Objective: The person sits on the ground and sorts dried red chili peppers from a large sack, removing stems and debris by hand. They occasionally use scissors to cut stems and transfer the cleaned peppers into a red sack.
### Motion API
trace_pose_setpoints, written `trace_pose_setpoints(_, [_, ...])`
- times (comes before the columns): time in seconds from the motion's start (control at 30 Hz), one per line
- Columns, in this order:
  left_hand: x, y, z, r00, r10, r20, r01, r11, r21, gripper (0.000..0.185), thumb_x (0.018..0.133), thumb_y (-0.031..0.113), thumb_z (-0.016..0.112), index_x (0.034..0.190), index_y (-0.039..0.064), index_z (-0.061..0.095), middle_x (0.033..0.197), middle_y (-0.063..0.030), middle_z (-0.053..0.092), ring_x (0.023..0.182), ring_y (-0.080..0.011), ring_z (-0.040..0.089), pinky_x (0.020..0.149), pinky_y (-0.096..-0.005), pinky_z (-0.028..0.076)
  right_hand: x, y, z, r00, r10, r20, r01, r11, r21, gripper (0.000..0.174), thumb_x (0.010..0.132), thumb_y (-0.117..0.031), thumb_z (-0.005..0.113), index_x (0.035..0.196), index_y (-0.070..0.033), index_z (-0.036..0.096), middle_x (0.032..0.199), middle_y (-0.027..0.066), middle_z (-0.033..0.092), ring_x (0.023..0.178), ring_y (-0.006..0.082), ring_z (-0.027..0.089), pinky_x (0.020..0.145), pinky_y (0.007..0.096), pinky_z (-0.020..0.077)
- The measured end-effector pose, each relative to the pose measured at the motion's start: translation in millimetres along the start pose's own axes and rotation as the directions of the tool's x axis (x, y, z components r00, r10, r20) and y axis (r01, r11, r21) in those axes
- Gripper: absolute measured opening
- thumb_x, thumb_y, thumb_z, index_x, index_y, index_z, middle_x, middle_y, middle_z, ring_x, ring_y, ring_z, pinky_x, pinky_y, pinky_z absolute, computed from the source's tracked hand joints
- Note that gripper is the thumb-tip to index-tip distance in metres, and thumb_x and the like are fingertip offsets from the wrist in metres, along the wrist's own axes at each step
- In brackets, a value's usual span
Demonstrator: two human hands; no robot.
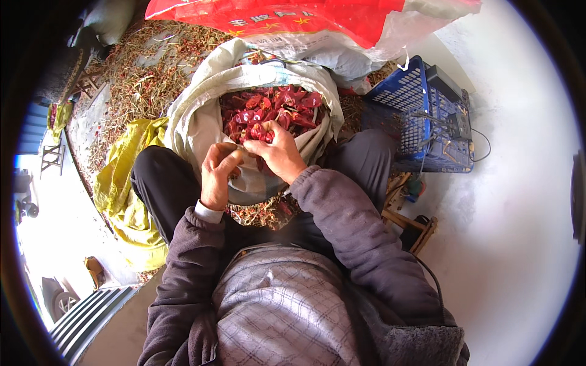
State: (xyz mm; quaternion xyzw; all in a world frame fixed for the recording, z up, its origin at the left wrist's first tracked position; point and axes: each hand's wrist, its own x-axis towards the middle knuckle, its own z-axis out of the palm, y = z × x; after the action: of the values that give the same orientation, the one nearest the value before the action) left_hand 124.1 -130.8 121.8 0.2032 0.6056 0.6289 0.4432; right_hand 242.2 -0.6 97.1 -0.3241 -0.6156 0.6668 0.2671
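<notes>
A white woven sack (190, 100) with a rolled-down rim stands between my knees, filled with dried red chili peppers (274, 107). Over its near edge, my right hand (281, 153) pinches a red chili pepper (260, 133) between thumb and fingers. Close beside it on the left, my left hand (219, 171) is curled with thumb and fingertips together. Whether a stem or scrap sits in that pinch is too small to tell. The two hands nearly meet at the fingertips.
Stems and pepper scraps (151, 87) cover the floor at left. A yellow woven sack (123, 183) lies by my left knee. At right are a blue plastic crate (412, 91) with cables and a wooden stool (412, 222). A red printed sack (293, 23) stands beyond.
</notes>
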Motion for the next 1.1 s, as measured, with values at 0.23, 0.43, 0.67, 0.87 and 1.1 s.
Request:
trace_pose_setpoints(0.23, [-7,-26,-4,0.985,0.017,0.170,-0.035,0.994,0.104,0.018,0.095,0.009,0.069,0.110,0.000,0.072,0.092,-0.0020,0.069,0.083,-0.0085,0.062,0.078,-0.0244,0.050,-65,7,-6,0.987,0.136,0.086,-0.140,0.989,0.041,0.035,0.085,-0.014,0.076,0.111,0.003,0.059,0.097,0.0096,0.067,0.088,0.0156,0.064,0.080,0.0316,0.0528])
trace_pose_setpoints(0.43, [-16,-22,4,0.931,0.216,0.295,-0.336,0.823,0.459,0.019,0.089,0.010,0.074,0.106,0.000,0.074,0.085,-0.0086,0.071,0.081,-0.0150,0.067,0.076,-0.0297,0.053,-79,6,-9,0.994,0.053,0.092,-0.028,0.969,-0.246,0.043,0.080,-0.018,0.079,0.113,0.003,0.061,0.097,0.0163,0.071,0.087,0.0246,0.069,0.082,0.0367,0.0534])
trace_pose_setpoints(0.67, [-20,-24,6,0.847,0.382,0.371,-0.532,0.613,0.584,0.013,0.095,0.012,0.069,0.093,-0.001,0.070,0.077,-0.0067,0.066,0.069,-0.0133,0.063,0.063,-0.0301,0.050,-85,-1,0,0.993,-0.024,0.120,0.102,0.694,-0.712,0.029,0.087,-0.031,0.067,0.096,-0.003,0.069,0.077,0.0236,0.067,0.076,0.0439,0.066,0.068,0.0523,0.0514])
trace_pose_setpoints(0.87, [-19,-42,8,0.982,0.113,0.153,-0.144,0.968,0.205,0.018,0.103,0.017,0.060,0.095,0.002,0.066,0.078,0.0015,0.065,0.065,-0.0077,0.056,0.062,-0.0238,0.046,-88,-12,1,0.963,-0.198,0.185,0.267,0.582,-0.768,0.025,0.091,-0.034,0.067,0.090,-0.008,0.064,0.066,0.0151,0.065,0.062,0.0359,0.066,0.058,0.0476,0.0508])
trace_pose_setpoints(1.1, [-6,17,-17,0.996,0.086,-0.009,-0.086,0.996,0.016,0.037,0.101,0.037,0.061,0.084,0.005,0.063,0.071,-0.0032,0.060,0.059,-0.0115,0.053,0.060,-0.0273,0.044,-120,-26,1,0.798,-0.210,0.565,0.578,0.534,-0.617,0.018,0.086,-0.024,0.071,0.081,-0.011,0.059,0.069,0.0064,0.063,0.063,0.0274,0.066,0.056,0.0395,0.0519])
